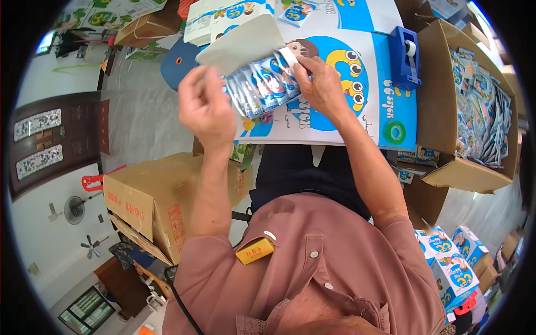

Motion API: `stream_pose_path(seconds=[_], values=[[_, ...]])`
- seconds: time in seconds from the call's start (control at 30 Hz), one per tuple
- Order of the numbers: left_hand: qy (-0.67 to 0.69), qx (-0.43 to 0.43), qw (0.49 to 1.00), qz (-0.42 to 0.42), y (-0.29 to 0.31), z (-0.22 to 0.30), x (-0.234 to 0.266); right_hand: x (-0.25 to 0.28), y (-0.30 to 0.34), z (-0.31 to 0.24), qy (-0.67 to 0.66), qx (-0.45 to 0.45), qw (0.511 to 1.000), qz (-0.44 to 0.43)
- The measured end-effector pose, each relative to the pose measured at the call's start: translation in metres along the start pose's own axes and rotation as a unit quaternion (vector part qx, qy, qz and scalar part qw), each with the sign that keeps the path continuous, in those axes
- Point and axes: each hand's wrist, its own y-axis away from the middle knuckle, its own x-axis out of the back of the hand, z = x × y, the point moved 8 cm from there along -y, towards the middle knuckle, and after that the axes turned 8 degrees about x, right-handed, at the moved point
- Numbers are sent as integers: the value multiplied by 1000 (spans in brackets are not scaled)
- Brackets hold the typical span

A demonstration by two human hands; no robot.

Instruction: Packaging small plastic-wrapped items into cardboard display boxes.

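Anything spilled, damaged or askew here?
Nothing stands out as spilled or damaged. The foil sachets in the open white box, gripped by the right hand, sit in a row; the loose sachets at right lie jumbled, but inside a cardboard carton.

The sachets [259,86] look like glossy foil, the tape dispenser [400,58] smooth plastic, the carton [178,177] matt cardboard.

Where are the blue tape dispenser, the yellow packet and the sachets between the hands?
Blue tape dispenser [400,62], head view: its body.
Yellow packet [255,251], head view: its front.
Sachets [261,86], head view: middle ones.
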Motion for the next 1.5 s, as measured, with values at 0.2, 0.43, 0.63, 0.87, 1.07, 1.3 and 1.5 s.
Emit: stream_pose_path(seconds=[0.2,0.43,0.63,0.87,1.07,1.3,1.5], values=[[128,193,972,41,11,-95,6,-22,-22,21,-30,-49,990,-130],[393,216,893,-29,13,-108,-34,-26,-29,0,0,60,991,-118],[300,224,925,-70,7,-113,-31,-23,-9,-1,59,24,988,-143],[319,227,916,-84,7,-115,-36,-28,-24,16,12,8,993,-120],[217,208,952,-64,0,-120,-32,-29,-26,16,-6,21,993,-115],[338,208,909,-125,-10,-125,-35,-32,-35,27,-162,-49,975,-146],[431,208,869,-121,-17,-133,-42,-42,-41,46,-419,-112,894,-112]])
